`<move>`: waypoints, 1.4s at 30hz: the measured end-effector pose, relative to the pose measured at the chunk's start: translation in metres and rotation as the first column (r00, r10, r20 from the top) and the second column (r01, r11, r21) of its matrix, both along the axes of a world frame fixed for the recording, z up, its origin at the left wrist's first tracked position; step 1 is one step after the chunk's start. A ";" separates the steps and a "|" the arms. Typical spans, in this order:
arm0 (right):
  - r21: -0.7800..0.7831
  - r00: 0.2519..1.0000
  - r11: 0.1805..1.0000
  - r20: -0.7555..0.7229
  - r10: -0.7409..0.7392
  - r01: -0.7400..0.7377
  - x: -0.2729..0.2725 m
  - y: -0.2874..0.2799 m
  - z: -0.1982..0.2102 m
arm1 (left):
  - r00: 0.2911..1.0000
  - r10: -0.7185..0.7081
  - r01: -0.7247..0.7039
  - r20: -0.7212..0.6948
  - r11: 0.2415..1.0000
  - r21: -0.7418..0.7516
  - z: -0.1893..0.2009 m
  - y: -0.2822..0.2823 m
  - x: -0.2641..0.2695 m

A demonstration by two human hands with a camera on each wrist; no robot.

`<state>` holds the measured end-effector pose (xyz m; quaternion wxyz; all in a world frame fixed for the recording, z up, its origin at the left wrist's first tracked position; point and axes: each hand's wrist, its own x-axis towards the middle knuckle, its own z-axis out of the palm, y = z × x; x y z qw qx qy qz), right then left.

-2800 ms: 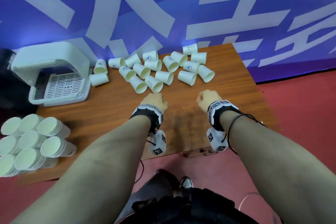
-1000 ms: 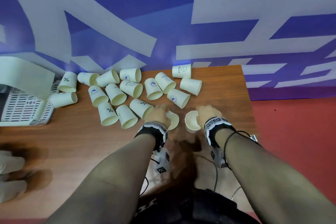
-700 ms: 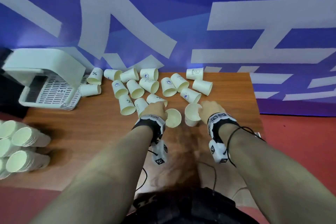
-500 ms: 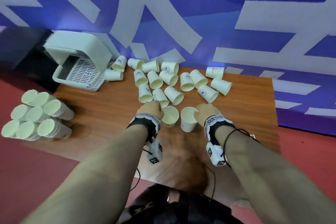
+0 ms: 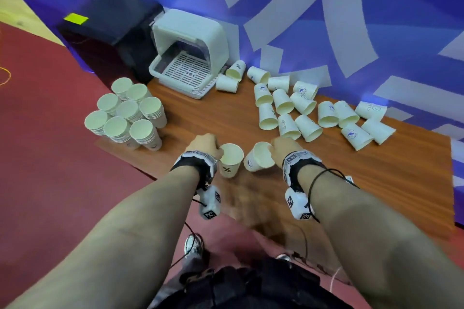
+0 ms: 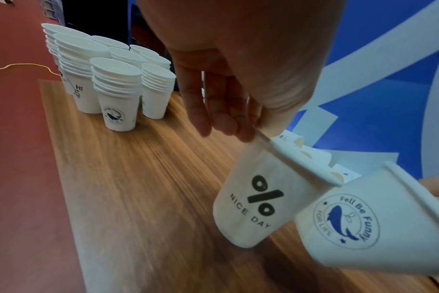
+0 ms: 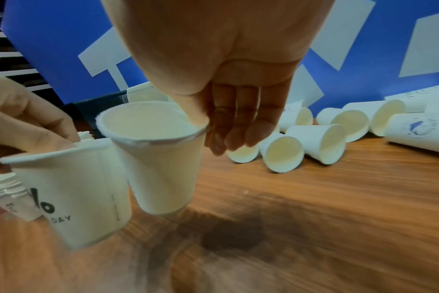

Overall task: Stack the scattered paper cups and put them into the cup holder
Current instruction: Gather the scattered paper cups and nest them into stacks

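My left hand [image 5: 207, 144] pinches the rim of a white "% NICE DAY" paper cup [image 5: 229, 160] [image 6: 258, 202] [image 7: 70, 200], held just above the wooden table [image 5: 376, 183]. My right hand [image 5: 282, 149] pinches the rim of a whale-print cup [image 5: 258, 157] [image 6: 364, 224] [image 7: 160, 158] with thumb inside, close to the right of the first cup. Several scattered cups [image 5: 301, 110] [image 7: 313, 138] lie on their sides further back. The white cup holder [image 5: 188, 57] with a slotted tray stands at the table's far left.
Several stacks of nested cups [image 5: 125, 113] [image 6: 113, 83] stand upright at the table's left edge. A black box [image 5: 110, 27] sits behind them. A blue and white wall [image 5: 326, 20] bounds the far side. Red floor [image 5: 50, 170] lies beyond the near edge.
Each hand has picked a cup out of the pile and drawn it toward me, lifted upright. The view has swung left, bringing the stacks and holder into sight.
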<state>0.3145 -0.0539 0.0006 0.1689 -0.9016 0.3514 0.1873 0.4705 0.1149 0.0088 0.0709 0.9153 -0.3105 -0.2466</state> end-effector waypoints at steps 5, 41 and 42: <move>0.010 0.996 0.997 -0.049 -0.074 0.075 0.078 0.062 0.004 | 1.000 0.016 -0.016 -0.006 0.999 -0.051 -0.008 0.061 0.075; -0.053 0.955 0.978 0.211 0.207 -0.200 0.380 0.116 0.038 | 0.841 0.527 -0.541 -0.123 0.824 -0.170 -0.007 0.160 0.245; -0.053 0.952 0.973 0.204 0.230 -0.223 0.383 0.118 0.035 | 0.833 0.540 -0.553 -0.121 0.816 -0.168 -0.009 0.160 0.245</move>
